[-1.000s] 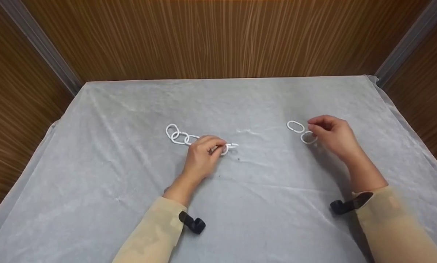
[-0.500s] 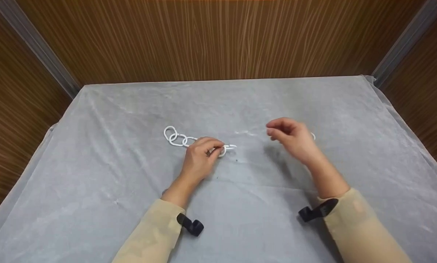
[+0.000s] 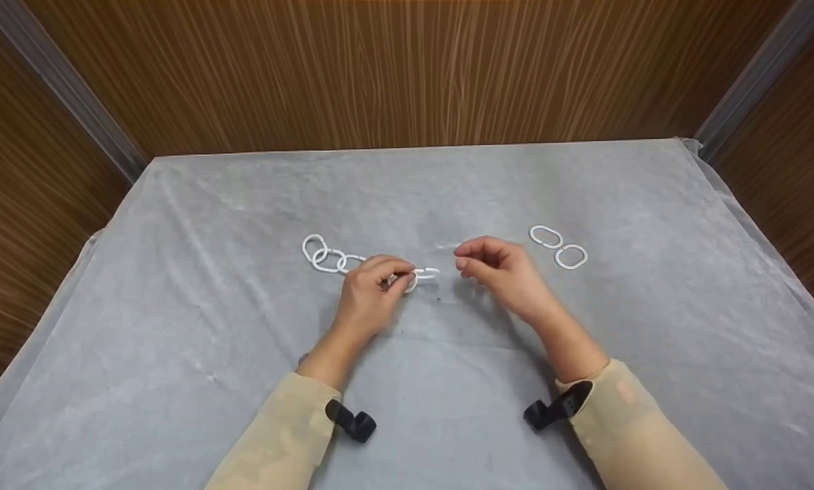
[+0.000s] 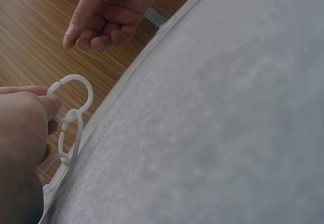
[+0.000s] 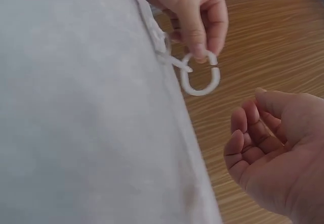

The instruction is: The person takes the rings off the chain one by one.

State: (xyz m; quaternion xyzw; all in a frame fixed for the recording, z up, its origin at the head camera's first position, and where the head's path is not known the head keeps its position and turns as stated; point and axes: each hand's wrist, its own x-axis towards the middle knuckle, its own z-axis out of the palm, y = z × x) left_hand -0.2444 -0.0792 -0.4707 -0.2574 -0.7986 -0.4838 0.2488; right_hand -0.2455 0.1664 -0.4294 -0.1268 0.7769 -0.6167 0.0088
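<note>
- Left hand (image 3: 369, 289) pinches the end ring (image 5: 200, 91) of a white plastic chain (image 3: 327, 270) between thumb and forefinger, a narrow, firm-looking grip.
- End ring sits at the fingertips and juts right, its long axis running left to right, seen almost edge-on from above. Rounded end faces the other hand; the small break in its loop lies close to the pinching fingertips.
- Right hand (image 3: 506, 275) hangs just right of that ring, fingers loosely bent, nothing visible in them, thumb and forefinger near one another. Its fingertips point left at the ring across a short gap; no contact.
- So the ring lies directly between the two hands, nearer the left one, which holds it.
- Rest of the chain trails left and slightly far, onto the cloth; a middle part is hidden behind the left hand, so I cannot count the links.
- Two loose rings lie right and far, beyond the right hand and nearer to it than to the left: far loose ring (image 3: 545, 227), near loose ring (image 3: 571, 268). Close-set; touching or not, cannot tell.
- Surface: pale grey cloth (image 3: 448, 408), lightly creased.
- Room: brown wood-grain panel (image 3: 407, 75) along the far side, metal post (image 3: 60, 82) in the far left corner.
</note>
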